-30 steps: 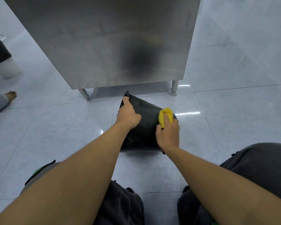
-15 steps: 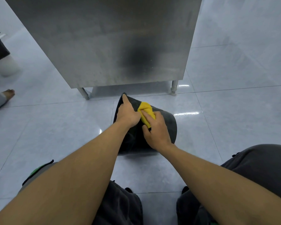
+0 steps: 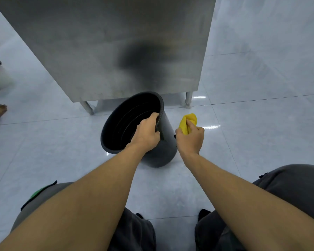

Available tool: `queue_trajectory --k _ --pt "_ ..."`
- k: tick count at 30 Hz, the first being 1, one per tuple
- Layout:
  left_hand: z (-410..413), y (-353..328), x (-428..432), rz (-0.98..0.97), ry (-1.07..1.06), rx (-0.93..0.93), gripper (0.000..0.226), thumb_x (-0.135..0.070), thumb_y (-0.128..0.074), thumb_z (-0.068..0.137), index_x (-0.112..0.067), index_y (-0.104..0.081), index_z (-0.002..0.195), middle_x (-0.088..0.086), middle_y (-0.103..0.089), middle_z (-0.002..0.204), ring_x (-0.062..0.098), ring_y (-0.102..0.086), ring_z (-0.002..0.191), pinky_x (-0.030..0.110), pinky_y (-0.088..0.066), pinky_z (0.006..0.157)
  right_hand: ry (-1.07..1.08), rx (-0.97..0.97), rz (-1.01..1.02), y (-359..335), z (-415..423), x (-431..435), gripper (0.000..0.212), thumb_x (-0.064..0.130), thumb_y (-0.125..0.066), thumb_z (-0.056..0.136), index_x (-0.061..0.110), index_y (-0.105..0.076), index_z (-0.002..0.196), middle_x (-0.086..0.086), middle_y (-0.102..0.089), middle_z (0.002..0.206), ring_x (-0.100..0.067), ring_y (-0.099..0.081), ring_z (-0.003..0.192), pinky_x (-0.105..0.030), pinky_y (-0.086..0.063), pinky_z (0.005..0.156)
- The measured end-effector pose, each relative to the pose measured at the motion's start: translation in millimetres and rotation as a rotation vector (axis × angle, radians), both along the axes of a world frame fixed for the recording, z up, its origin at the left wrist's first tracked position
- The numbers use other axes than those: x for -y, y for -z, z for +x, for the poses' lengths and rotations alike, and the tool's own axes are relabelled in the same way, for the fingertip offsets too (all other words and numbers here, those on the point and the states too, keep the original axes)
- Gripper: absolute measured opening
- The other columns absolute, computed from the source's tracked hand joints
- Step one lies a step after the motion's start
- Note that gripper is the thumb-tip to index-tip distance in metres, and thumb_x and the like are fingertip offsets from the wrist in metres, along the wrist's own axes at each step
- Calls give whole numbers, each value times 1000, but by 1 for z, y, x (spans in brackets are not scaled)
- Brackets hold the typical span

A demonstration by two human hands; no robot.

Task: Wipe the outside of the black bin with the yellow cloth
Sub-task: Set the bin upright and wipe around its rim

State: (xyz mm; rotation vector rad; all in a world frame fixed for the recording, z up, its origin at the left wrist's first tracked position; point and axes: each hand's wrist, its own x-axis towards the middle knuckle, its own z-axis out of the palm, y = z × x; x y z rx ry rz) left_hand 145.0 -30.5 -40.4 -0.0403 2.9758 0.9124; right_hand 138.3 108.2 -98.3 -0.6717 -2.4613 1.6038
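At the bottom of the frame are the person's knees in dark grey trousers (image 3: 288, 192), with both bare forearms reaching up to mid-frame. The left hand (image 3: 147, 133) curls its fingers over the rim of the black bin (image 3: 168, 151), gripping it. The bin sits at the centre on the pale tiled floor (image 3: 261, 124), tilted with its open mouth facing left and towards the camera. Just to the right, the right hand (image 3: 189, 138) pinches the bunched yellow cloth (image 3: 188, 122) beside the bin's outer wall; whether they touch is unclear. Behind stands a steel cabinet (image 3: 116, 42) on short legs. A bare foot (image 3: 0, 109) shows at the left edge.
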Motion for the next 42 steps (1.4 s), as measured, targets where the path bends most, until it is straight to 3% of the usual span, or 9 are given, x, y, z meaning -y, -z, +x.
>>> queue_trajectory --k 7,10,17,22,26,30,34,36,42 --pt "8 12 -11 -108 144 54 43 -2 -57 88 -21 -47 125 8 -64 111 32 -62 99 47 -54 84 45 33 178 -15 -6 -7 23 31 -55 91 37 -67 109 5 -40 108 -21 -41 108 -39 -28 95" --pt "6 17 -16 -77 185 96 45 -3 -59 89 -23 -48 128 5 -64 111 27 -62 99 43 -54 84 66 39 214 -11 -5 -9 27 29 -49 91 37 -71 105 5 -44 111 -22 -41 109 -40 -27 95" --pt "3 30 -24 -28 328 335 56 -7 -64 82 -22 -51 135 2 -65 113 22 -62 100 35 -53 84 -19 -113 235 -8 -4 -10 45 13 -50 92 35 -63 129 3 -43 105 -22 -50 98 -40 -44 95" --pt "1 27 -29 50 340 470 24 -12 -69 80 -13 -62 103 4 -67 88 23 -61 82 34 -51 72 -140 -368 275 -8 3 -4 58 3 -57 83 28 -58 136 5 -47 102 -16 -48 92 -31 -47 86" --pt "-2 32 -26 47 286 519 5 -11 -67 77 -10 -63 80 3 -59 73 19 -53 70 35 -46 63 -402 -505 373 -7 1 1 41 8 -62 86 18 -66 126 -2 -62 106 -19 -56 99 -34 -50 88" --pt "-1 35 -22 8 282 566 30 -21 -65 74 -22 -66 104 0 -67 94 19 -61 90 40 -55 83 -535 -588 362 -10 1 4 33 20 -61 92 12 -66 123 -2 -64 118 -16 -61 107 -24 -52 86" --pt "3 35 -20 -182 261 608 9 -28 -62 83 -22 -59 88 3 -64 93 24 -61 88 41 -55 80 -399 -363 419 -1 2 -2 34 10 -53 90 7 -67 121 -8 -58 124 -24 -52 118 -34 -45 101" --pt "3 34 -18 -240 257 636 19 -35 -63 86 -20 -52 90 3 -59 96 25 -59 90 38 -52 76 -370 -184 581 6 2 -12 30 16 -53 91 10 -69 116 -6 -56 131 -26 -45 126 -37 -38 105" --pt "2 34 -18 -254 258 630 15 -36 -63 81 -27 -53 87 2 -62 95 26 -61 91 43 -56 83 -517 -137 806 5 1 -8 25 25 -57 85 14 -78 91 0 -57 135 -26 -37 134 -41 -28 109"
